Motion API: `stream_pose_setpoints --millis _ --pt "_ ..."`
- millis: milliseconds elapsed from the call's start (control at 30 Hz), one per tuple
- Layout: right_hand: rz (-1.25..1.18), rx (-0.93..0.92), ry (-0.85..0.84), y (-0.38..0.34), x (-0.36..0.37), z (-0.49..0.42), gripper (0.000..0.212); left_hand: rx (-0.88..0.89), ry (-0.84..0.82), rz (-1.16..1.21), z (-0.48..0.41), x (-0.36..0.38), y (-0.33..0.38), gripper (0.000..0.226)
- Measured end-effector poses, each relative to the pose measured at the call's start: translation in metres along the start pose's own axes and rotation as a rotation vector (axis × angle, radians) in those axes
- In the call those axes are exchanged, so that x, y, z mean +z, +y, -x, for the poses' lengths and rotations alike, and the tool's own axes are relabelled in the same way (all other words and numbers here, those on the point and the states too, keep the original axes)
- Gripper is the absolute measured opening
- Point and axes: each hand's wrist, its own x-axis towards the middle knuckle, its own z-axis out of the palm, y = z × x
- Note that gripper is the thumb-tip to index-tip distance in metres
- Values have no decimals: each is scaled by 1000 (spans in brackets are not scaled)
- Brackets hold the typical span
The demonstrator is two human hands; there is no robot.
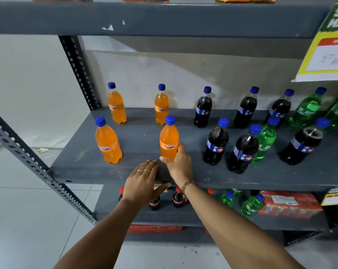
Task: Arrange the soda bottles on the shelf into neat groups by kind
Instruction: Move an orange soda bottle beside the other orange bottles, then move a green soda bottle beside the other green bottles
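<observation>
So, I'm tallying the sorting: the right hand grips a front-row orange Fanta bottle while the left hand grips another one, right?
Not quite. In the head view the left hand holds no bottle; it rests flat on the shelf edge. The right hand does grip the front-row orange Fanta bottle.

I see a matt grey painted metal shelf [137, 136], its coat scuffed and chipped white on the board above [109, 28]. The perforated upright [28, 158] at near left looks like dull punched steel. The orange soda bottles [169, 138] are clear glossy plastic with shiny printed film labels and smooth blue plastic caps; the dark cola bottles [215, 144] and green bottles [266, 140] on the right gleam likewise. The yellow sign [327, 55] at far right looks like matt paper. The floor tiles [18, 210] shine faintly.
</observation>
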Motion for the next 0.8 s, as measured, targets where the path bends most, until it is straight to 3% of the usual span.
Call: stream_pose_setpoints --millis 100,167,233,400,467,567,667,800 --pt "-7 -213 127 15 -19 21 58 78 66 -10 1 4 9 59" --pt "44 -437 355 32 -38 35 41 159 101 14 -2 8 25 53" --pt "63 -532 577 49 -56 42 33 214 119 29 -9 10 41 50" --pt "-126 -234 850 84 -119 30 40 224 37 95 -32 10 87 53" --pt "-243 -105 817 94 -146 16 43 158 -22 112 -36 11 95 60" --pt "-348 47 531 111 -180 -7 62 71 -98 95 -38 14 103 70" --pt "-295 72 333 123 -199 -26 78 16 -140 88 -39 17 110 79" --pt "-208 56 257 132 -202 -43 66 -40 -182 65 -42 15 119 91"
